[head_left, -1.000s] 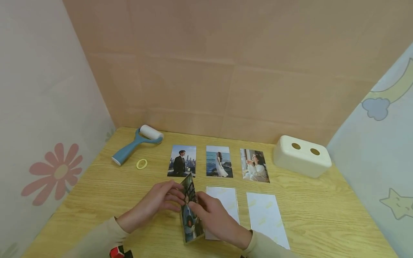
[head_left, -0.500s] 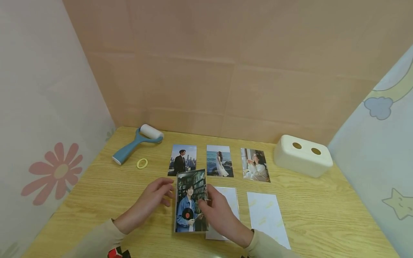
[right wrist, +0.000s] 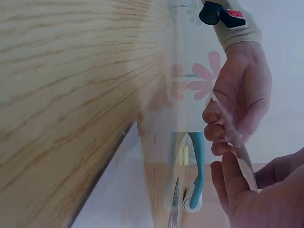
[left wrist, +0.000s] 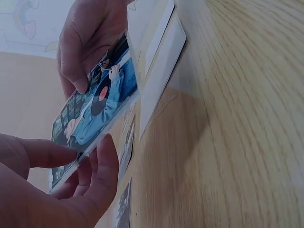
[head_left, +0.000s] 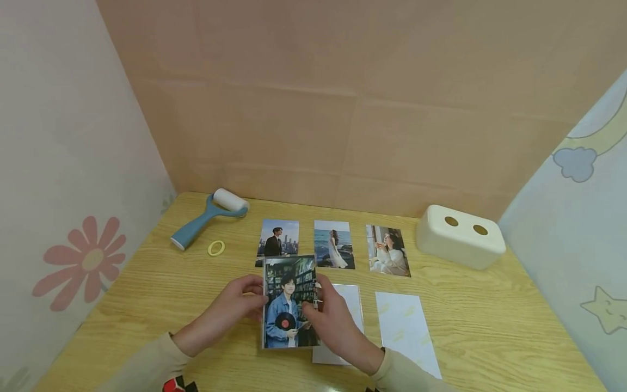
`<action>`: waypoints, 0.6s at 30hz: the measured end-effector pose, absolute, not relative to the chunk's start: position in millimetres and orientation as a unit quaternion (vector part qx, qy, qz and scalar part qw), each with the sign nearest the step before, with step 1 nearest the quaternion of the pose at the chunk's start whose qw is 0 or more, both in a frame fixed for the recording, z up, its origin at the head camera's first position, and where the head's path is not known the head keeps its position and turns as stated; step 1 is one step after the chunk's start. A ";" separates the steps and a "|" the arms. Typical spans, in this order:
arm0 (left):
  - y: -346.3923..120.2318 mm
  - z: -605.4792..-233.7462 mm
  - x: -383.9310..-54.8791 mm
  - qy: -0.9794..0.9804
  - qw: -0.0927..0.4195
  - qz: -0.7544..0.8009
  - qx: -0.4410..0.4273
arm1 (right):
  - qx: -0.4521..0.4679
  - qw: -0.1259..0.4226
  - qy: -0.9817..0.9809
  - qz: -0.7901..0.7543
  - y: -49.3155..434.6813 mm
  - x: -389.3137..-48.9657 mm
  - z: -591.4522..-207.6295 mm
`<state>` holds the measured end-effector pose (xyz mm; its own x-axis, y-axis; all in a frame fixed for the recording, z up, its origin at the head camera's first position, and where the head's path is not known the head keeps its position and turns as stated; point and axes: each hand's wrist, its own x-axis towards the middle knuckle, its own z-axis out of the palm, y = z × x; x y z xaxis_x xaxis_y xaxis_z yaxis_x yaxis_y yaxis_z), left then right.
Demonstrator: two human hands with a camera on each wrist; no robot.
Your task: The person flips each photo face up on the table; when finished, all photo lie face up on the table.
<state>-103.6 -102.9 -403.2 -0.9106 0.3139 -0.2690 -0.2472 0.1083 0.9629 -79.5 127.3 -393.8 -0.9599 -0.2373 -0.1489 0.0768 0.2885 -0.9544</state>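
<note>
Across the broad desk (head_left: 495,326), the white box (head_left: 460,239) sits far over on the right, the blue-handled roller (head_left: 203,218) lies back on the left. And here are the hands: left hand (head_left: 235,305) and right hand (head_left: 340,326) each pinch the photo card (head_left: 281,305) by opposite long edges, tilted, clear of the desk! It looks light, thin, fairly stiff; that glossy clear margin is probably slippery and quick to smudge, so those side edges seem the place to hold. Smallest of all, the yellow ring (head_left: 210,250) lies near the roller.
</note>
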 end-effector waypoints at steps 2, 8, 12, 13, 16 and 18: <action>-102.9 -403.3 -103.4 0.717 0.206 0.665 0.019 | -0.038 0.138 0.796 -0.589 127.4 -80.0 -394.1; -103.9 -402.9 -102.0 0.735 0.184 0.653 0.004 | -0.035 0.135 0.802 -0.581 128.3 -80.0 -396.0; -105.3 -402.9 -102.2 0.746 0.167 0.644 -0.017 | -0.054 0.124 0.808 -0.574 129.9 -80.1 -398.4; -105.6 -403.0 -102.3 0.749 0.165 0.641 -0.020 | -0.058 0.121 0.810 -0.571 130.0 -80.6 -398.8; -106.4 -403.8 -102.7 0.754 0.161 0.636 -0.026 | -0.065 0.115 0.814 -0.566 129.9 -81.9 -399.7; -107.1 -405.1 -103.0 0.757 0.158 0.633 -0.027 | -0.068 0.114 0.815 -0.563 129.9 -82.4 -399.8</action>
